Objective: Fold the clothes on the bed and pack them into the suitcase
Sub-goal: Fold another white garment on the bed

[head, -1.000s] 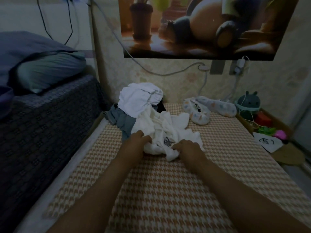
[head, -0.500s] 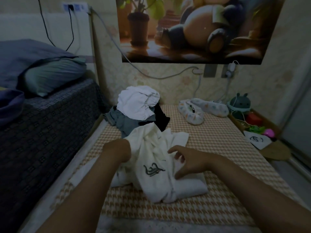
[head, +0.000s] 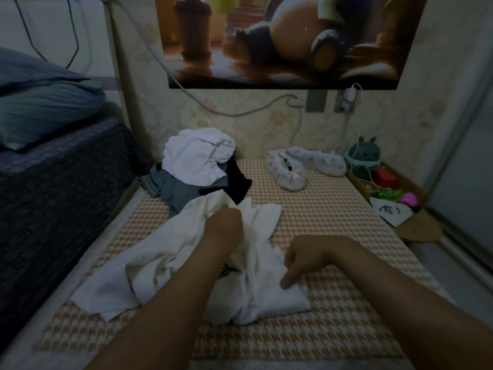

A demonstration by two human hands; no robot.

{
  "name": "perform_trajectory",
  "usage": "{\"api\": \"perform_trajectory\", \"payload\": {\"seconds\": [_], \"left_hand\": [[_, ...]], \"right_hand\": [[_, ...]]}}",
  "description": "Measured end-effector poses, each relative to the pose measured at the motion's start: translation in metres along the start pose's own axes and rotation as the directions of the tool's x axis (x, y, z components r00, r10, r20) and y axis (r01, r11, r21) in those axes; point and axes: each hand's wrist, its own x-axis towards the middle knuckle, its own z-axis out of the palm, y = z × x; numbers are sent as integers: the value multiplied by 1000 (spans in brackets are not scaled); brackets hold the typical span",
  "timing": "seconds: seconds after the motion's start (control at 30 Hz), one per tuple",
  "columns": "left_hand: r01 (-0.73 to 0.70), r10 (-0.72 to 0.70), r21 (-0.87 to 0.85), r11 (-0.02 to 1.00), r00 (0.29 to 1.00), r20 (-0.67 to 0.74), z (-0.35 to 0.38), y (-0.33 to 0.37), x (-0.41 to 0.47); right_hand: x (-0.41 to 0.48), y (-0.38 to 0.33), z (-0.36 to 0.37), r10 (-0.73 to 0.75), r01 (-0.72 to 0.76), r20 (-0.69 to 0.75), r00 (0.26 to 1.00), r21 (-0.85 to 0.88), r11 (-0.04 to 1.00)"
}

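On the bed mat (head: 53,337) lies a crumpled white shirt (head: 160,263), a hand at each side.
Left hand (head: 224,225): fingers buried in cloth, grip unclear. Right hand (head: 304,257) pinches the near edge. Spreading it flat first should give cleaner folds.

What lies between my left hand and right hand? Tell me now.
Head view: only bunched folds of the crumpled white garment with a dark print lie between the left hand and the right hand.
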Motion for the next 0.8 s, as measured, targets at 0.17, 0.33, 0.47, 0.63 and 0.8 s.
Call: {"api": "perform_trajectory", "payload": {"seconds": [0.17,0.33,0.47,0.63,0.8], "left_hand": [[13,-41,-63,998,887,-460,-24,-2,11],[13,-352,-712,702,875,-331,-46,3,29],[-158,-340,-682,714,774,-534,-67,20,54],[-221,166,-554,803,975,-148,-55,39,110],[-153,154,-493,857,987,-39,-33,33,108]], "right_hand": [[-4,17,-13,42,128,-256,966,612,781],[7,23,-36,351,174,-561,750,679,713],[8,40,-51,229,288,-611,758,628,722],[42,62,-45,350,-135,-930,111,334,933],[68,55,-25,44,59,-948,316,66,996]]}}
